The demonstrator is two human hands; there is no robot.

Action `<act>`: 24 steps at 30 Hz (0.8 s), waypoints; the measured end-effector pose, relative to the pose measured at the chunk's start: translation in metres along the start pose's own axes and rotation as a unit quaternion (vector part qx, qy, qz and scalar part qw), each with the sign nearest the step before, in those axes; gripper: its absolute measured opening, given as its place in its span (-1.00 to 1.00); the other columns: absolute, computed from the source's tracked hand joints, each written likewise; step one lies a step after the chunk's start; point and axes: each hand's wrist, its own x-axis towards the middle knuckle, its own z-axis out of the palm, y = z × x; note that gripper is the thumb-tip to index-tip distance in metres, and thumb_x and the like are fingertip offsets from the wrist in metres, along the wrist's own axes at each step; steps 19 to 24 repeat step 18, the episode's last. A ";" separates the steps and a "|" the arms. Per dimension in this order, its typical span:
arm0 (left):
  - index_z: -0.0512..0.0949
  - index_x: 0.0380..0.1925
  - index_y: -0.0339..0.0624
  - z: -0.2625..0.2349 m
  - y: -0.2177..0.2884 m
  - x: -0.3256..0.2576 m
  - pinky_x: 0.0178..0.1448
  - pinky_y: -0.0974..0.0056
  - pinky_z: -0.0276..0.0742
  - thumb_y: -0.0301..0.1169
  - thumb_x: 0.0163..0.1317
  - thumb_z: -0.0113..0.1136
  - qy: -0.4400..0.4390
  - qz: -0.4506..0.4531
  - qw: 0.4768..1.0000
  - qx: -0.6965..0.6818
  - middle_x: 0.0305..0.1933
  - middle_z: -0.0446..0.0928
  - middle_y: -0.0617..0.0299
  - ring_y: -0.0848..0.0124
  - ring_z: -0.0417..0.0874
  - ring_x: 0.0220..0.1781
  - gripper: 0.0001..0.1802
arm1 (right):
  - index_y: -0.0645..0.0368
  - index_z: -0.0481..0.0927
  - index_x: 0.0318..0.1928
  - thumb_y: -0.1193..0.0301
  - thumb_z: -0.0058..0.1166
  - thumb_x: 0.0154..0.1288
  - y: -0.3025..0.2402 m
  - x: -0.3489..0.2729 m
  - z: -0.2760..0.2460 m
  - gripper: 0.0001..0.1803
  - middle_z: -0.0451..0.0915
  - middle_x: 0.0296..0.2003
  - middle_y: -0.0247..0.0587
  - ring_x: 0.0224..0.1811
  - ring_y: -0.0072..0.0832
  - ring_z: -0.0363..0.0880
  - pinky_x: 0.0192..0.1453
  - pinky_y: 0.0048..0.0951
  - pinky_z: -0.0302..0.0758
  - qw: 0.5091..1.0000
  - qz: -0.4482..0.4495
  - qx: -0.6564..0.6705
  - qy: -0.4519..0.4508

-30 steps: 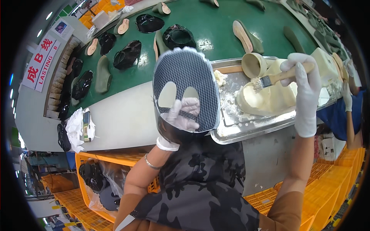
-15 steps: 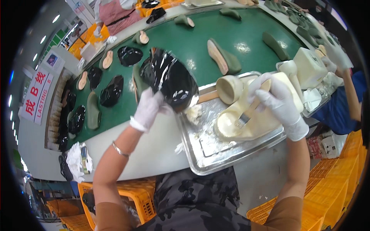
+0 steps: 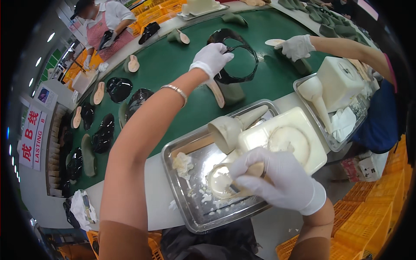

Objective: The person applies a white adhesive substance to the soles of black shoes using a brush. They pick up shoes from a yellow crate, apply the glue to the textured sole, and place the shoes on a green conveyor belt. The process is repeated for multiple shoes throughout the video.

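My left hand (image 3: 211,59), in a white glove, reaches over the green belt and pinches the edge of a glossy black shoe upper (image 3: 237,79). The upper's opening faces me as a wide ring. Just below it on the belt lies a green shoe last (image 3: 233,93) with a pale insole. My right hand (image 3: 277,177), also gloved, grips a brush (image 3: 256,170) by its wooden handle. The brush head points into the round well (image 3: 220,181) of a cream plastic glue container (image 3: 286,138), which holds white liquid; my fingers partly hide it.
A metal tray (image 3: 177,201) holds the container, a cream funnel-like cup (image 3: 225,132) and crumpled scraps. A second tray (image 3: 336,141) stands at right. A co-worker's gloved hand (image 3: 297,47) is at another last. Black uppers and lasts dot the belt; orange crates (image 3: 359,216) stand lower right.
My left hand has carried the black upper farther out over the belt and turned it opening toward me. My right hand has come lower and left in view with the brush. A co-worker's hand has reached in.
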 end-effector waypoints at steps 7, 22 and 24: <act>0.58 -0.23 -0.17 0.050 0.016 0.043 -0.01 0.19 0.44 -0.17 0.10 0.14 0.005 -0.043 0.998 0.046 -0.22 0.58 0.04 0.15 0.57 -0.12 -0.66 | 0.01 0.47 -0.24 0.31 0.11 0.16 0.002 -0.003 -0.006 -0.83 0.54 -0.42 -0.25 -0.46 -0.22 0.54 -0.42 -0.36 0.47 0.999 0.002 -0.039 -0.032; 0.53 -0.08 -0.15 0.021 -0.033 -0.010 0.20 0.24 0.32 -0.20 0.07 0.15 0.007 0.045 0.999 0.007 -0.02 0.51 -0.04 0.12 0.48 0.07 -0.58 | 0.04 0.49 -0.18 0.28 0.10 0.17 0.008 -0.003 0.002 -0.77 0.57 -0.41 -0.21 -0.43 -0.27 0.59 -0.37 -0.41 0.49 1.000 -0.012 -0.008 0.015; 0.53 -0.08 -0.15 0.021 -0.033 -0.010 0.20 0.24 0.32 -0.20 0.07 0.15 0.007 0.045 0.999 0.007 -0.02 0.51 -0.04 0.12 0.48 0.07 -0.58 | 0.04 0.49 -0.18 0.28 0.10 0.17 0.008 -0.003 0.002 -0.77 0.57 -0.41 -0.21 -0.43 -0.27 0.59 -0.37 -0.41 0.49 1.000 -0.012 -0.008 0.015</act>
